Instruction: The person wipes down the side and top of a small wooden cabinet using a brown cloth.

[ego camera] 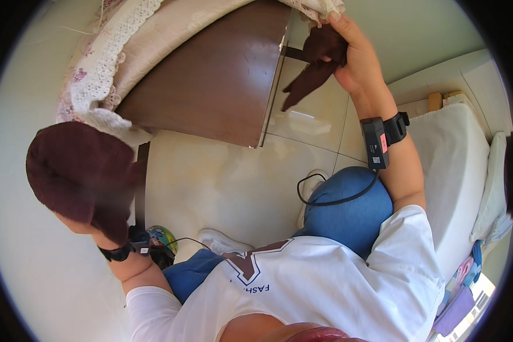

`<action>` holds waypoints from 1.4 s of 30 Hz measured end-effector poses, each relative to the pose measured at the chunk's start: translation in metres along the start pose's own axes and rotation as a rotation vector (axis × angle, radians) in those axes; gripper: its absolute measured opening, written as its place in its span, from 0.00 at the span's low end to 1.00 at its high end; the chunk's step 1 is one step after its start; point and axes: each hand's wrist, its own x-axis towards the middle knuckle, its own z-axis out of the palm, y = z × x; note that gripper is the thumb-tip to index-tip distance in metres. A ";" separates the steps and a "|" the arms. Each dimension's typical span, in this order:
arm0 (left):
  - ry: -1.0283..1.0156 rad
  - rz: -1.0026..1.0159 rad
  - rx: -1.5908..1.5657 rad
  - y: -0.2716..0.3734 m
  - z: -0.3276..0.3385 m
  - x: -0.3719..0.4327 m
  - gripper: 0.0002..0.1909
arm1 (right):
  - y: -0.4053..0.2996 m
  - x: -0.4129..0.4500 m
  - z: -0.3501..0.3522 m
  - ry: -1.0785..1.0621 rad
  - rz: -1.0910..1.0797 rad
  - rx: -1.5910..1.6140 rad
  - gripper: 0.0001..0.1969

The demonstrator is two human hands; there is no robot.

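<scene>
At the left, a bunched maroon cloth (81, 166) covers most of my left hand (75, 222); its fingers are hidden beneath the fabric. The raised cloth is near the hanging edge of a floral and lace table cover (107, 64). Up at the top right, my right hand (357, 53) grips a second piece of maroon cloth (310, 81), whose pointed end hangs down. The thumb of that hand touches the cover's lace edge. Between my hands, the cover leaves part of a dark brown wooden tabletop (213, 72) exposed.
A pale covered bench or bed (444, 162) runs along the right side. Dark table legs stand below the tabletop on the tiled floor (222, 171). A colourful round object (162, 239) lies near my left forearm. Cables run from the devices strapped to my wrists.
</scene>
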 end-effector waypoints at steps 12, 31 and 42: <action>0.012 0.288 0.235 -0.001 -0.002 0.014 0.27 | 0.042 -0.004 0.002 -0.025 0.210 0.063 0.33; -0.496 0.979 0.836 -0.060 0.052 0.024 0.10 | 0.081 0.050 -0.051 -0.199 0.181 -0.061 0.15; -0.548 0.909 0.924 -0.046 0.053 0.022 0.10 | 0.084 0.055 -0.022 -0.112 -0.169 -0.130 0.14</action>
